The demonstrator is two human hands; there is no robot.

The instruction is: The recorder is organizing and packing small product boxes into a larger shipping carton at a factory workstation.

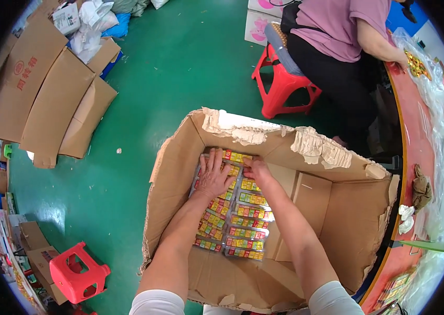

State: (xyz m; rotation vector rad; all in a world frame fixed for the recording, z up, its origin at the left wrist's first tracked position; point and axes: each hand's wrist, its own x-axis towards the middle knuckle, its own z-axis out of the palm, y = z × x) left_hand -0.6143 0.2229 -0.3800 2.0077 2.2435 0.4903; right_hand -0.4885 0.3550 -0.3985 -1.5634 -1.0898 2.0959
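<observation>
Both my arms reach down into a large, torn-edged cardboard box (363, 210). Inside, clear plastic packs of small yellow, red and green pieces (246, 233) stand in two columns along its left part. My left hand (212, 176) lies on the far end of the left column, fingers stretched out and pointing away. At the far end of the right column, my right hand (255, 169) has its fingers bent round the end of a clear pack (234, 156) that spans between both hands. Its fingertips are partly hidden.
A brown cardboard panel (308, 194) lies inside the box, right of the packs. A red stool (77, 273) stands at lower left, with folded cartons (54, 100) beyond. At upper right a person (332, 31) sits beside a red-topped table (419, 152).
</observation>
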